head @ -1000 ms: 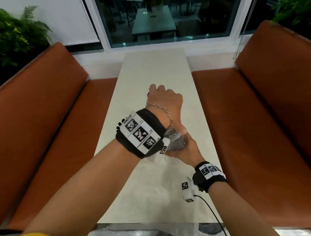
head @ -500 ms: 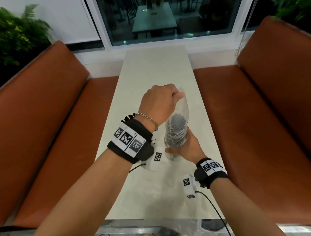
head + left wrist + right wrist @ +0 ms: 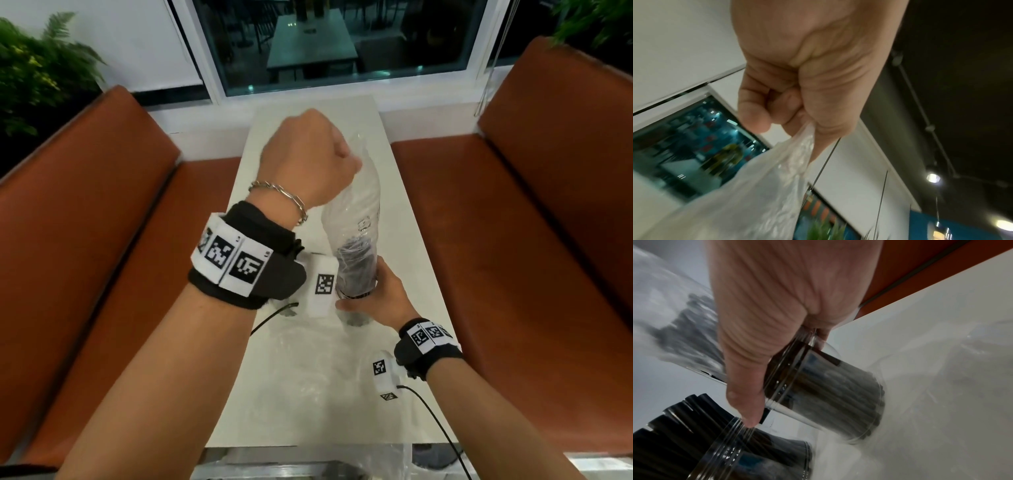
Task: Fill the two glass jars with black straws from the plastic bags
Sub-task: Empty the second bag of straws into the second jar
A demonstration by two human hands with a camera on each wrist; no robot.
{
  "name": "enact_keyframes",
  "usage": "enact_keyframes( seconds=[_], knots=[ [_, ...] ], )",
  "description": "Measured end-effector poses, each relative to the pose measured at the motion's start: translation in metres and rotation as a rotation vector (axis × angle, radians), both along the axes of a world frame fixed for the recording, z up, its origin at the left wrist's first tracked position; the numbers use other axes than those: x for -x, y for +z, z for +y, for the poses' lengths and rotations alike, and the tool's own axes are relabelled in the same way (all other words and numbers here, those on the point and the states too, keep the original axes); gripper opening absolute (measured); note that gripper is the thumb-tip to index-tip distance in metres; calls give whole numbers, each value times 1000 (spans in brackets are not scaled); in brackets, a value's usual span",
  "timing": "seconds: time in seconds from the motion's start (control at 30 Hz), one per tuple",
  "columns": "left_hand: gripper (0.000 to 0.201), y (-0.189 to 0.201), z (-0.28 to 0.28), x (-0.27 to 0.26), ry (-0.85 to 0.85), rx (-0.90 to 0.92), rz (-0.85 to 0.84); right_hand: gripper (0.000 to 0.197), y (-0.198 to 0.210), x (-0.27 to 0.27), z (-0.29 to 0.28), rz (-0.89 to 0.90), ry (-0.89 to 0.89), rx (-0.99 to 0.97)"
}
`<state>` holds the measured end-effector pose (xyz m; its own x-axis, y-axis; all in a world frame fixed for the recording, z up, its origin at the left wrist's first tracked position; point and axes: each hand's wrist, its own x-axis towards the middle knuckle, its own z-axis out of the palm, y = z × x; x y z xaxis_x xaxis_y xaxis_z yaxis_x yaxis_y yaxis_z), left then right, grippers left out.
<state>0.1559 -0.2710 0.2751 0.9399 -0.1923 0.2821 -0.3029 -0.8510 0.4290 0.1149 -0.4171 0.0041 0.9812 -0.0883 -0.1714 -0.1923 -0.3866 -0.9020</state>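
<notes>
My left hand [image 3: 308, 161] is raised above the table and pinches the top of a clear plastic bag [image 3: 356, 202]; its curled fingers [image 3: 754, 116] hold the film [image 3: 756, 194]. The bag hangs stretched down over a bundle of black straws [image 3: 354, 263] that stands in a glass jar [image 3: 356, 299]. My right hand [image 3: 385, 296] grips this jar [image 3: 828, 394] at its neck, low on the table. A second glass jar [image 3: 731, 451], packed with black straws [image 3: 684, 418], stands close beside it in the right wrist view.
The narrow white table [image 3: 407, 240] runs away from me between two orange benches [image 3: 102, 222] [image 3: 531, 222]. Crumpled clear plastic [image 3: 308, 363] lies on the table near me. More plastic [image 3: 380, 459] sits at the near edge. A window is at the far end.
My left hand has risen from low over the jar to high above the table, drawing the bag up along the straws. My right hand has stayed on the jar.
</notes>
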Motion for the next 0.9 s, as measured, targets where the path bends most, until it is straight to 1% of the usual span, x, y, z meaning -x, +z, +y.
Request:
enact_keyframes(
  seconds=[0.1,0.2,0.3,0.33,0.4,0.47,0.53,0.6,0.63,0.67,0.7,0.73,0.77,0.8,0.83,0.87,0.9],
  knots=[
    [16,28,18,15,-5,84,-27,93,0,-2,2,18,-28,-18],
    [17,52,45,34,20,198,-67,96,1,-5,6,-1,-48,-18],
    [18,57,84,46,26,328,-115,100,0,-12,11,-12,-66,-19],
    [17,53,98,49,27,396,-99,101,0,-16,13,-13,-72,-41],
    [15,40,123,56,15,588,-35,103,1,-24,17,-13,-73,-101],
    [16,21,144,65,5,767,46,106,5,-30,16,-15,-39,-139],
    [20,-1,162,76,21,914,130,110,9,-26,8,-59,45,-114],
    [26,-25,177,89,73,1044,211,107,23,-13,-5,-48,69,-25],
    [31,-37,182,97,112,1101,260,100,28,-3,-15,-24,39,39],
    [36,-50,186,104,152,1146,313,86,39,9,-25,1,7,80],
    [38,-63,190,111,188,1175,366,66,50,23,-35,51,-35,22],
    [39,-76,192,117,217,1191,407,47,61,37,-41,78,-70,-104],
    [38,-88,192,122,229,1199,436,35,74,52,-44,89,-78,-244],
    [38,-102,193,127,228,1209,452,41,91,68,-42,138,-58,-417],
    [39,-115,192,130,221,1222,461,70,106,83,-39,216,-7,-599],
    [45,-128,191,133,217,1233,459,98,114,93,-36,272,53,-787],
    [55,-141,189,135,212,1248,452,115,124,104,-31,295,92,-924]
  ],
)
